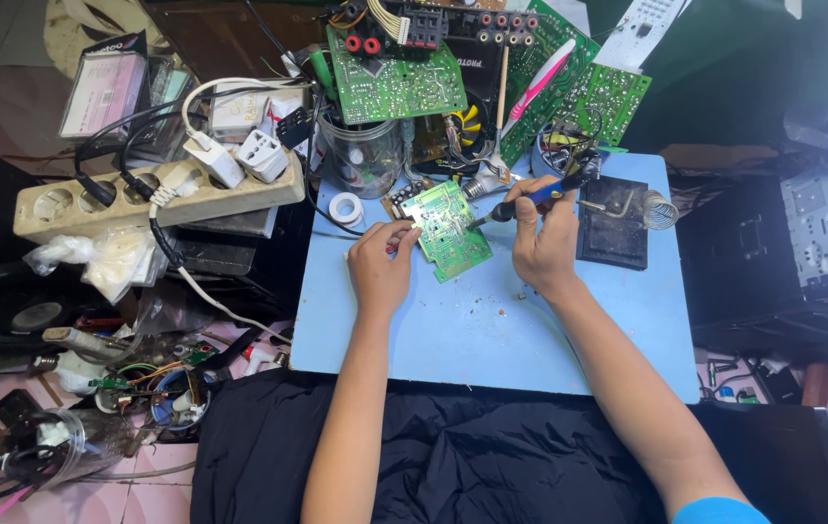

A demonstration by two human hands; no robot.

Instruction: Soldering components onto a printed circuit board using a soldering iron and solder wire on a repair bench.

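1. Work surface: a pale blue rectangular mat (491,330) lies on a crowded repair bench, with a black cloth (472,456) draped along its near edge.
2. Workpiece: a small green printed circuit board (448,228) rests tilted on the far part of the mat, just beside a white roll of tape (345,208).
3. Left hand (381,267): fingers curled onto the board's left edge, pinning it against the mat.
4. Right hand (545,243): closed around a soldering iron with a blue and black handle (535,197), its tip lying on or just above the board's right side; contact cannot be confirmed.
5. Behind the right hand: a black rectangular iron stand with a coiled wire holder (617,221).
6. Far edge: larger green circuit boards (394,82) lean upright among loose wires and a clear plastic jar (363,155).
7. Left of the mat: a cream multi-socket power strip (157,199) carrying white plugs and cables.
8. Hazards, as judged: the left fingertips sit near the hot tip, so a slip of the board could burn them; a loosely pinned board may skate, smearing solder across neighbouring tracks; the iron's cord could snag the leaning boards.
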